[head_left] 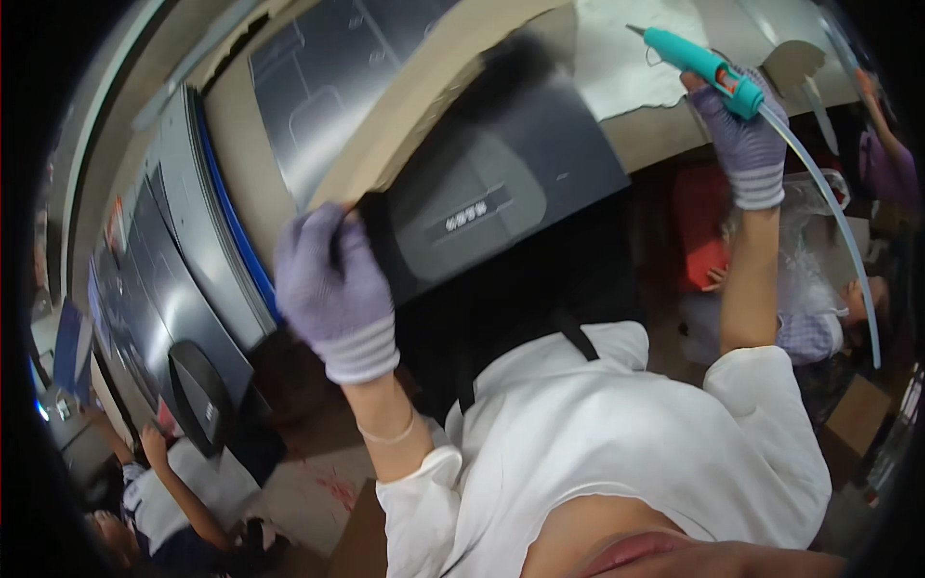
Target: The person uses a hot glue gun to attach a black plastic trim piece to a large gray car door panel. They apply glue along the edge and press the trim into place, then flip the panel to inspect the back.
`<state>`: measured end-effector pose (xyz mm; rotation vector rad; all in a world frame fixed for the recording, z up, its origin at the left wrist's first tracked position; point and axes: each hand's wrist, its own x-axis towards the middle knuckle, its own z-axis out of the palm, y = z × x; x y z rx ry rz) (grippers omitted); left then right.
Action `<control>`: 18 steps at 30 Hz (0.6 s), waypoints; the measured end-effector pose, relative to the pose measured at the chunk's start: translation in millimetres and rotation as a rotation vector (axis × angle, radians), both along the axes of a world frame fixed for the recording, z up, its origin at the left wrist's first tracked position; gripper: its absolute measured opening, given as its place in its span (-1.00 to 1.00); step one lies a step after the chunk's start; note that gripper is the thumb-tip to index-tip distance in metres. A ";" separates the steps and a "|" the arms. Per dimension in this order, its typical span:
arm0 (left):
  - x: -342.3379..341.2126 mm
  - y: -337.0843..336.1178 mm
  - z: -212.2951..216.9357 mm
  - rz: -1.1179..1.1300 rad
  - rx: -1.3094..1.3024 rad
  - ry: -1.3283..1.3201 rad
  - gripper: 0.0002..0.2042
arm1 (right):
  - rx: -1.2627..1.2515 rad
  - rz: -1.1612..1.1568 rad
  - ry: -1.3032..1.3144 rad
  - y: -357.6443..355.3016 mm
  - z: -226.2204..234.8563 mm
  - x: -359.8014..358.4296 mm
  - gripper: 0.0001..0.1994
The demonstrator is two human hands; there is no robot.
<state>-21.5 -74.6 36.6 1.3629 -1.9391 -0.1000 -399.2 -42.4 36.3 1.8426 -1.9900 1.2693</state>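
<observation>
My left hand point(337, 275), in a lilac knit glove with white cuff bands, is closed at the left corner of a dark grey printed cardboard box piece point(501, 193). Its fingertips are curled over the edge, partly hidden, where a tan cardboard edge point(405, 135) meets the dark panel. Up at the right, my right hand point(747, 135), gloved alike, is wrapped round a teal glue gun point(696, 64). The gun's thin nozzle points to the upper left, and a long translucent glue stick point(836, 197) trails from its back end.
Another dark printed panel point(328, 77) lies at the far side of the table. A white sheet point(641, 58) lies beneath the glue gun's nozzle. Stacked dark panels point(173, 260) stand at the left. Co-workers sit at lower left and right; a red object point(703, 222) is by the right one.
</observation>
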 end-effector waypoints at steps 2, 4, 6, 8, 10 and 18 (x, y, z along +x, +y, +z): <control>4.3 -0.8 15.1 0.038 -0.080 -0.044 -0.90 | 0.059 0.019 -0.143 -15.2 7.2 -23.6 -0.65; 7.1 -3.9 28.2 0.000 -0.022 0.004 -0.88 | 0.167 0.020 -0.278 -42.3 -0.1 -55.3 -0.66; 3.4 -2.0 42.8 -0.077 0.193 0.083 -0.88 | 0.190 -0.017 -0.251 -71.8 -22.3 -87.8 -0.63; -1.4 -7.9 54.7 -0.247 0.323 0.065 -0.89 | 0.142 0.030 -0.235 -93.3 -45.1 -101.9 -0.59; 6.3 -8.9 59.2 -0.314 0.528 0.040 -0.89 | 0.352 -0.130 -0.234 -100.3 -33.4 -83.9 -0.54; 19.0 -33.2 31.7 -0.275 0.632 -0.075 -0.87 | 0.329 -0.201 0.074 -32.1 3.9 -64.9 -0.58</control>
